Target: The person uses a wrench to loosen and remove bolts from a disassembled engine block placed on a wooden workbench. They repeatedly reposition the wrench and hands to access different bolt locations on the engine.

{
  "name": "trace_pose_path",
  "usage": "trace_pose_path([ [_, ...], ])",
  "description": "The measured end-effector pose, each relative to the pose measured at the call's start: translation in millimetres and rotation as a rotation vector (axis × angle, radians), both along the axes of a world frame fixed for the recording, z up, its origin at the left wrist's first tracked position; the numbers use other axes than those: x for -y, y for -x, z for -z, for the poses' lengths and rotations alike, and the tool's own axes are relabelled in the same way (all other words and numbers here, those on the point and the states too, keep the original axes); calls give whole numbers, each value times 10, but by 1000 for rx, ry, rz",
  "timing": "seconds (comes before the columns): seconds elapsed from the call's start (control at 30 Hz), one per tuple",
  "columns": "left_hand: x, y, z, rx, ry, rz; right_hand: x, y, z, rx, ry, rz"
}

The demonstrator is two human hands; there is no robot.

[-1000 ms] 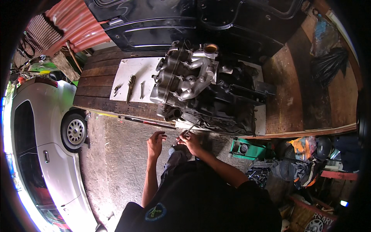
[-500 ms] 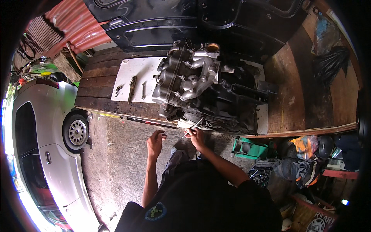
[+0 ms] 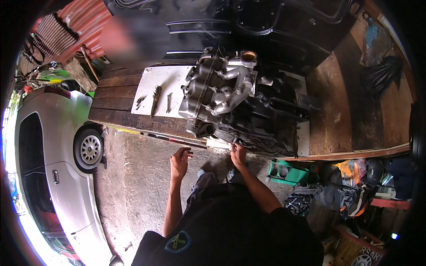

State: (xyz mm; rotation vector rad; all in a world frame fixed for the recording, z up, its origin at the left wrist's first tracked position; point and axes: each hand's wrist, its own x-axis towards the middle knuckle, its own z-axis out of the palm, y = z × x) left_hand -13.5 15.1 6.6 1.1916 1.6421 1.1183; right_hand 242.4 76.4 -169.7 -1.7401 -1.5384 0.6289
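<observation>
The engine (image 3: 242,101) lies just ahead of the right hand (image 3: 238,154), whose grip cannot be made out; the left hand (image 3: 179,162), loosely bent and unclosed, hovers apart.

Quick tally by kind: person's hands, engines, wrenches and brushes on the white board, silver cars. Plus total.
Hands: 2 (left hand, right hand)
Engine: 1
Wrench: 1
Brush: 1
Silver car: 1
Total: 6
</observation>
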Motion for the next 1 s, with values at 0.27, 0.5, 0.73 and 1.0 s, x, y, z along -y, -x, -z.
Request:
trace_pose_path([
  [0.27, 59, 17, 61, 25, 8, -50, 208, -398, -511, 146, -2, 25],
  [0.5, 19, -85, 51, 2, 22, 8, 364, -747, -960, 260, -181, -74],
  [0.73, -1, -73, 24, 8, 12, 22, 248, -808, -1471, 223, 156, -203],
  [1.0, 213, -18, 124, 48, 30, -48, -39, -1168, -1958, -637, 912, -276],
])
